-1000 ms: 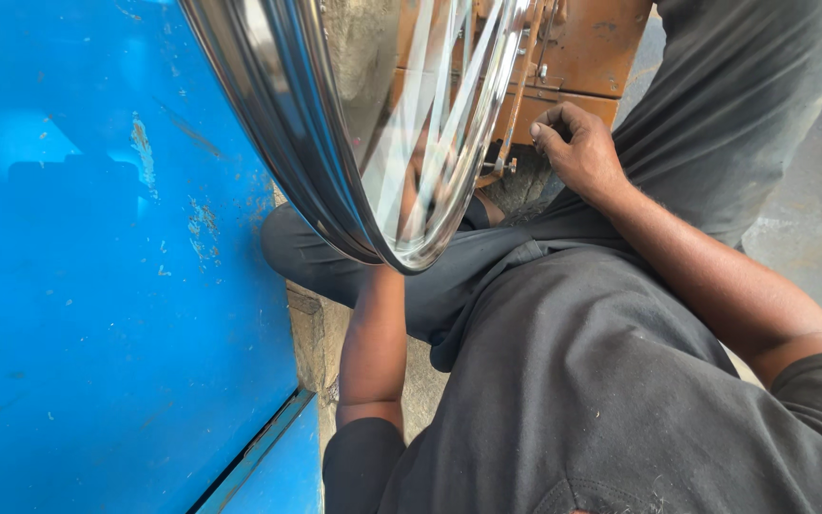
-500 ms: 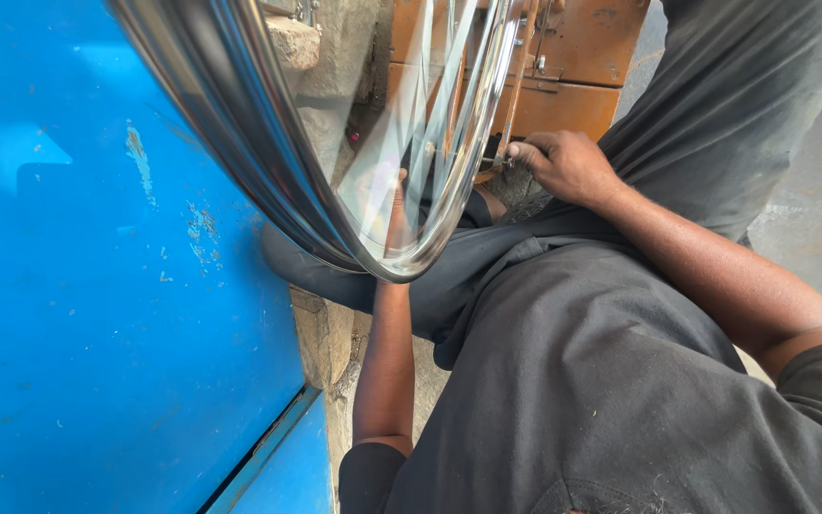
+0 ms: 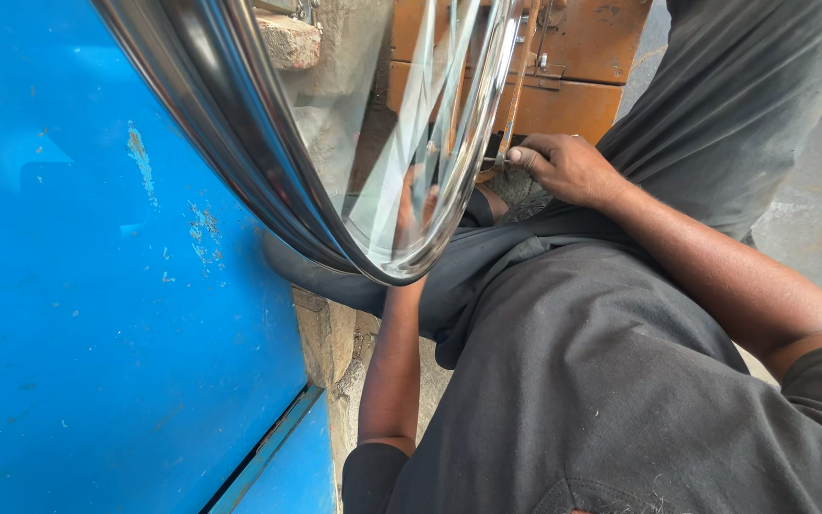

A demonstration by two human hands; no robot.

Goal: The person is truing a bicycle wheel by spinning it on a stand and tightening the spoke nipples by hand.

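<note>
Right hand (image 3: 563, 169) closed in a pinch on a small metal tool (image 3: 493, 160), its tip pressed to the inner edge of a shiny chrome spoked wheel rim (image 3: 268, 162), a person works seated in dark grey clothing. Left hand (image 3: 418, 205) is seen only dimly through the thin steel spokes (image 3: 435, 124) behind the rim; whether it is open or gripping cannot be told, though the forearm rises straight up to the wheel. The rim stands upright over the lap, its lowest curve just above the thighs, beside a scuffed blue painted metal panel (image 3: 97, 314) on the left. Judging by the laced spokes already in place, the wheel looks assembled, with work under way at a single spoke point near the rim; how many points are finished or left is not visible. Behind the wheel stands a rusty orange metal box (image 3: 573, 57), its drawers shut, so its contents are hidden. Rough concrete block (image 3: 325, 328) sits below the knee.
</note>
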